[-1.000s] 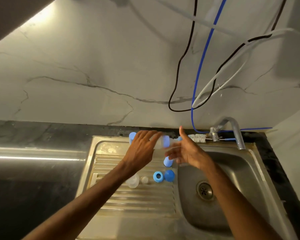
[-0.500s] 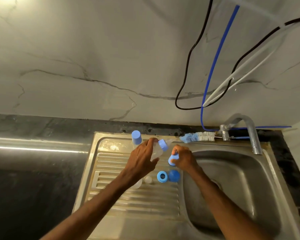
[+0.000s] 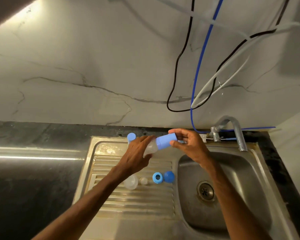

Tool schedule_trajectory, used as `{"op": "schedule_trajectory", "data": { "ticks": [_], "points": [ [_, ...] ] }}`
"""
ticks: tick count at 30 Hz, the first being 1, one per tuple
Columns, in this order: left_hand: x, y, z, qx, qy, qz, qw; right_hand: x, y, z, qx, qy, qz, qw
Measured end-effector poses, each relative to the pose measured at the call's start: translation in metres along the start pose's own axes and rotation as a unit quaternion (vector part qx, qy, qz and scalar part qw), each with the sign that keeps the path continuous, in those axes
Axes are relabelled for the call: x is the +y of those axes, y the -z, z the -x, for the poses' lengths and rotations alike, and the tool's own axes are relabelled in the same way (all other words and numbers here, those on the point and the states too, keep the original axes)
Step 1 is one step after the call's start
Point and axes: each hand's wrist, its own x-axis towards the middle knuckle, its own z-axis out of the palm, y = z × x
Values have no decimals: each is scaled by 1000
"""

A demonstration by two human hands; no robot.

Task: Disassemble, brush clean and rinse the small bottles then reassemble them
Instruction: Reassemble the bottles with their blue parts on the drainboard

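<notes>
My left hand point(image 3: 137, 153) grips a small clear bottle point(image 3: 151, 147) held sideways above the drainboard. My right hand point(image 3: 189, 144) pinches a blue cap point(image 3: 166, 141) that sits over the bottle's neck end. On the drainboard point(image 3: 128, 200) lie a clear bottle body point(image 3: 131, 181), a small clear teat point(image 3: 143, 181), a blue ring point(image 3: 157, 177) and a blue dome cap point(image 3: 169, 176). Another capped blue bottle point(image 3: 131, 136) stands at the drainboard's back edge. A bottle brush point(image 3: 203, 136) lies behind my right hand, mostly hidden.
The steel sink bowl point(image 3: 232, 179) with its drain point(image 3: 205, 190) is to the right, a tap point(image 3: 235, 132) at its back. Black, blue and white cables point(image 3: 197, 66) hang on the marble wall. Dark countertop point(image 3: 33, 170) stretches left.
My right hand lifted the blue cap from the drainboard up onto the end of the bottle in my left hand. Both hands rose slightly.
</notes>
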Motion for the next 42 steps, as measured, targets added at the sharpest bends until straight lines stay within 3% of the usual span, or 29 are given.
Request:
{"op": "schedule_trajectory", "data": {
  "ticks": [4, 8, 12, 15, 17, 20, 26, 37, 42],
  "points": [
    [0, 8, 7, 20, -15, 6, 1000, -18, -6, -3, 11, -25, -41, 999],
    [0, 11, 9, 40, -39, -42, 998, -28, -24, -6, 72, -74, 15, 995],
    [0, 9, 2, 57, -45, -49, 996, -28, -39, -8, 48, -162, -107, 980],
    [-1, 5, -5, 52, -25, -29, 998, -21, -51, -15, 64, -175, -162, 969],
    [-6, 3, -1, 38, 2, -31, 999, -7, -56, -24, 100, -155, -112, 977],
    [-23, -4, 20, 73, 60, -24, 995, 26, -69, -41, 118, -126, 94, 981],
    [-44, -16, 62, 85, 104, -4, 991, 63, -114, -59, 92, -100, 232, 963],
    [-57, -34, 80, 66, 138, -2, 988, 85, -135, -71, 88, -61, 244, 964],
    [-53, -34, 82, 54, 152, 0, 987, 83, -135, -77, 47, -70, 241, 967]
  ]
}}
